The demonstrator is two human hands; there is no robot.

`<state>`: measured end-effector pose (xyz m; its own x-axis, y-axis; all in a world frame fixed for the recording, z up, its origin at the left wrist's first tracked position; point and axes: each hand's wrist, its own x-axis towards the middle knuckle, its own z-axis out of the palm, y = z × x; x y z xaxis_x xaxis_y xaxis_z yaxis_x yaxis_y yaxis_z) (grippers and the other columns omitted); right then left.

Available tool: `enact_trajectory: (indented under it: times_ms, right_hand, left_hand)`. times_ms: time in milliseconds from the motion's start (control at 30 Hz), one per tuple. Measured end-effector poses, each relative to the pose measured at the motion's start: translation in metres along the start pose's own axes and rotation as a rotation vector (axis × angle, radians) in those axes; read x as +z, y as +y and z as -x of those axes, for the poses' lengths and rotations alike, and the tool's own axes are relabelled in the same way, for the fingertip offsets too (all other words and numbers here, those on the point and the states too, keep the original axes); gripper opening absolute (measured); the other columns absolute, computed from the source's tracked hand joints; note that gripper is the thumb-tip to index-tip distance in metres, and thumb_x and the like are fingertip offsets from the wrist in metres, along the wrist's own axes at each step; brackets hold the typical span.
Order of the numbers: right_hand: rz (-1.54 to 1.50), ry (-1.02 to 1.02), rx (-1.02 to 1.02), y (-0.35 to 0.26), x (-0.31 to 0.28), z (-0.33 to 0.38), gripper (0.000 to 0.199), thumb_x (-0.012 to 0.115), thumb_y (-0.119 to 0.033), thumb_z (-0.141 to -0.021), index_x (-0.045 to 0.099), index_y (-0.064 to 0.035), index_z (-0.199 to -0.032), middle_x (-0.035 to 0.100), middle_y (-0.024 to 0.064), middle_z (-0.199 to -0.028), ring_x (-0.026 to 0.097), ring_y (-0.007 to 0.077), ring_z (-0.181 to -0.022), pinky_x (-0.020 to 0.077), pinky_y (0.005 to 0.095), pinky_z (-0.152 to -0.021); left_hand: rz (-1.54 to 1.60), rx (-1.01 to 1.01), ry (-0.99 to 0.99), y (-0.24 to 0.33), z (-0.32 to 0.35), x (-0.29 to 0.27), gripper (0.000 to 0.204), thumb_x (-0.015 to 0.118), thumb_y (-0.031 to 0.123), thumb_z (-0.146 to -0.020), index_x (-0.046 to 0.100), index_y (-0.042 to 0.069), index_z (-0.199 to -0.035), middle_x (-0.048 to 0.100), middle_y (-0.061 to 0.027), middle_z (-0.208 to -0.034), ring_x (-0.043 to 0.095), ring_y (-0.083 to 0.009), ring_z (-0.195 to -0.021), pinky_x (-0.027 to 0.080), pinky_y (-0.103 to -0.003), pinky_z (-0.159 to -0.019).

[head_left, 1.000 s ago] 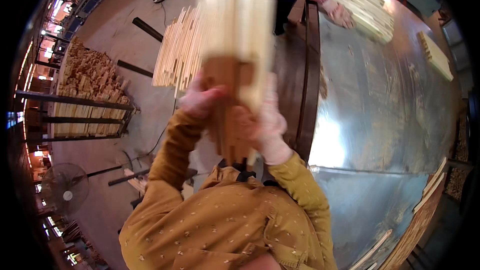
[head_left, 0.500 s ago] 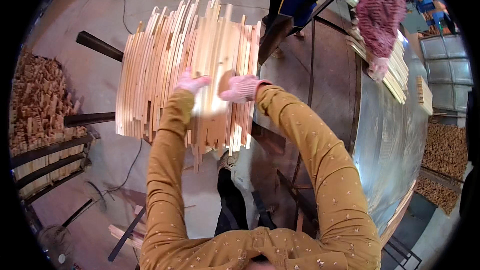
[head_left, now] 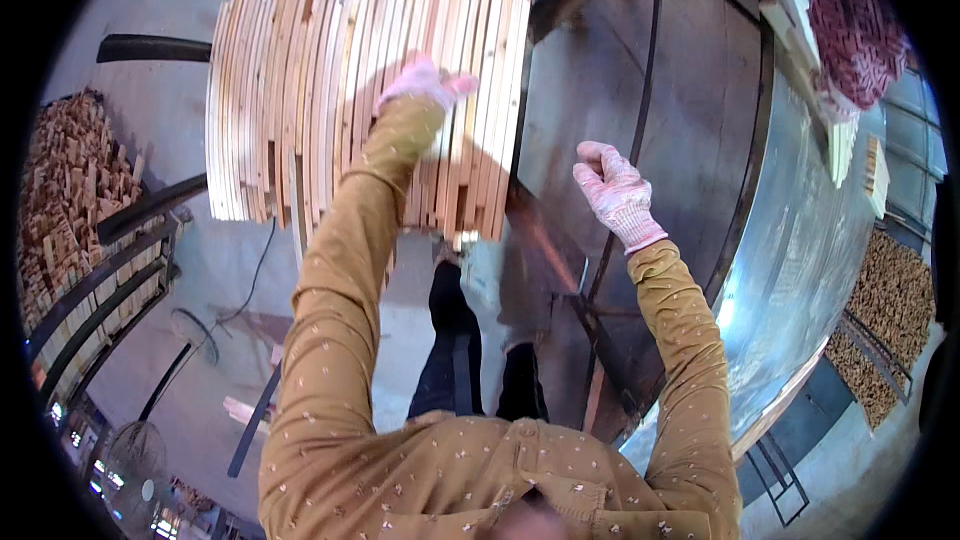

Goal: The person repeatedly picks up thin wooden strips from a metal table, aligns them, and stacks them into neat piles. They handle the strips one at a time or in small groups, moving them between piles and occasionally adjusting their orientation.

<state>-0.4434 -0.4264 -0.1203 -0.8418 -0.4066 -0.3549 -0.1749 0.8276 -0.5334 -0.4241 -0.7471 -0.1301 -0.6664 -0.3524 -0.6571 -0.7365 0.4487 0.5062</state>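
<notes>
Grey floor [head_left: 215, 262] | left hand [head_left: 422, 85] open, thumb out, over wood strips [head_left: 300, 70] | right hand [head_left: 612, 190] half-open, well apart

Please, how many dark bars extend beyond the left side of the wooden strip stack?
2: an upper bar and a lower bar, both sticking out left of the wooden strip stack. Others may be hidden beneath it.

I see grey floor [head_left: 235, 282] stretching out to the left of the left fingers [head_left: 462, 86]. A standing fan [head_left: 135, 458] sits farther back on that side, beside small bright lights [head_left: 97, 486]. Right of the right fingers [head_left: 597, 153] I have a metal-topped bench [head_left: 795, 210], glare on its nearer side; beyond it rises a pale-blue panelled surface [head_left: 906, 160], wall or window, I can't tell.
</notes>
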Motion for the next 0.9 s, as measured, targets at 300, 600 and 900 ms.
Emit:
enact_trajectory:
  times_ms: [300, 600, 900]
  right_hand:
    - [-0.62, 0.212, 0.29, 0.051, 0.068, 0.173, 0.038, 0.066, -0.011, -0.093, 0.058, -0.0019, -0.129, 0.065, 0.003, -0.095, 0.057, 0.0079, -0.076, 0.051, 0.0255, -0.071]
    - [-0.161, 0.095, 0.165, 0.026, 0.096, 0.308, 0.04, 0.067, -0.021, -0.091, 0.058, -0.0101, -0.129, 0.072, 0.0141, -0.101, 0.071, 0.0284, -0.089, 0.0561, 0.0383, -0.08]
    - [-0.376, -0.114, 0.408, 0.01, 0.129, 0.3, 0.034, 0.063, -0.028, -0.095, 0.062, -0.012, -0.124, 0.069, 0.01, -0.097, 0.067, 0.024, -0.087, 0.054, 0.0337, -0.078]
  left_hand:
    - [-0.205, 0.09, 0.153, -0.036, -0.007, 0.045, 0.131, 0.086, 0.054, -0.068, 0.008, -0.005, -0.154, 0.021, -0.0298, -0.157, 0.025, -0.0392, -0.147, 0.024, -0.04, -0.121]
    - [-0.242, 0.178, 0.377, -0.029, 0.034, 0.071, 0.107, 0.076, 0.052, -0.081, 0.019, -0.003, -0.153, 0.042, -0.0281, -0.145, 0.043, -0.0419, -0.134, 0.036, -0.046, -0.113]
    - [-0.54, 0.349, 0.766, -0.042, 0.058, 0.084, 0.1, 0.071, 0.053, -0.082, 0.026, -0.005, -0.151, 0.041, -0.0277, -0.148, 0.041, -0.0407, -0.137, 0.033, -0.048, -0.113]
